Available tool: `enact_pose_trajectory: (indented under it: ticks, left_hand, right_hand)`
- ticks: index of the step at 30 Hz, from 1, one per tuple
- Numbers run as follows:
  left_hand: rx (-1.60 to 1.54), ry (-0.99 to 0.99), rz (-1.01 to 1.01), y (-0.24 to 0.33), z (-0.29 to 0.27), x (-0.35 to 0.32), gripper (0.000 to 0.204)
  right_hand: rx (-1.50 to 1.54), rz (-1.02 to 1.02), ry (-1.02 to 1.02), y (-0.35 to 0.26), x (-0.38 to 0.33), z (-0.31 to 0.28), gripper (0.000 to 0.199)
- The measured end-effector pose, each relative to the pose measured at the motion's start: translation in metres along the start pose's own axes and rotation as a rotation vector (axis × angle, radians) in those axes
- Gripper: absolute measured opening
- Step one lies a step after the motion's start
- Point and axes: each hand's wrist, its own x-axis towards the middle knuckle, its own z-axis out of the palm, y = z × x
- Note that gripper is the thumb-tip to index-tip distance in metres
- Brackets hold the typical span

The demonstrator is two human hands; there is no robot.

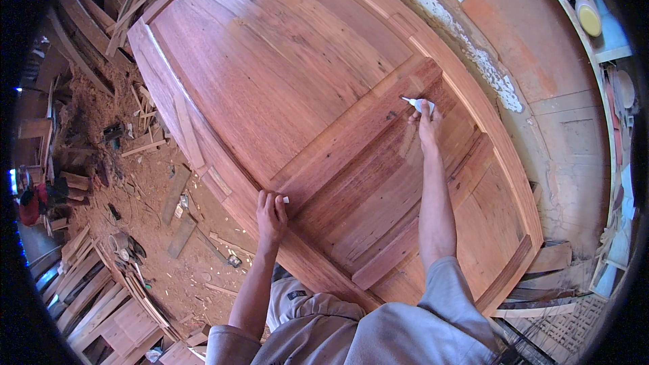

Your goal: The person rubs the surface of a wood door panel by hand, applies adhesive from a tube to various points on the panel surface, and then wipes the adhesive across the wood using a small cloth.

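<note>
A large reddish wooden panelled door (270, 74) lies flat before me, with raised rails and a frame around its panels. Over the crosswise rail, near the door's right side, my right hand (426, 122) grips a small white glue bottle (422, 105) with a thin nozzle pointing left. Whether the nozzle touches the wood I cannot tell. At the door's left edge my left hand (272, 213) rests with curled fingers, holding a small white cap (286, 200) between them.
Sawdust and wood offcuts (179, 213) cover the ground on the left. Curved wood strips (74, 23) are heaped at the far left, and stacked boards (94, 304) lie at the near left. Along the right stands a wall (568, 122) with peeling paint.
</note>
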Motion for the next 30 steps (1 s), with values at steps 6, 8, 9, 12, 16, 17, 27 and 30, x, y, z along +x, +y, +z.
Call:
enact_pose_trajectory:
  ticks: [6,8,9,12,16,17,27,30]
  left_hand:
    - [-0.006,0.004,0.012,-0.0054,0.0010,-0.0014,0.018]
    - [-0.009,0.004,0.005,-0.0053,0.0014,-0.0013,0.018]
    - [-0.007,0.003,0.006,-0.0043,0.0009,-0.0010,0.018]
    - [-0.011,0.004,0.015,-0.0061,0.0014,-0.0010,0.019]
    - [0.006,0.005,0.032,-0.0072,0.0010,-0.0016,0.018]
    - [0.006,0.006,0.032,-0.0066,0.0007,-0.0015,0.018]
    - [-0.015,0.010,0.024,-0.0024,0.0001,0.0004,0.018]
    - [-0.004,0.017,0.031,-0.0036,0.0003,-0.0001,0.018]
  right_hand:
    - [-0.029,-0.021,-0.023,-0.0006,0.0002,0.0010,0.037]
    - [-0.038,-0.021,-0.021,-0.0012,0.0001,0.0004,0.037]
    - [-0.046,-0.019,-0.018,-0.0019,-0.0004,0.0006,0.037]
    - [-0.051,-0.010,-0.009,-0.0038,-0.0013,0.0021,0.038]
    - [-0.048,-0.010,-0.003,-0.0043,-0.0019,0.0031,0.038]
    - [-0.041,-0.014,-0.001,-0.0040,-0.0018,0.0033,0.037]
    - [0.023,0.019,0.017,0.0020,0.0015,0.0020,0.035]
    - [0.141,0.012,0.000,-0.0007,0.0006,0.0018,0.030]
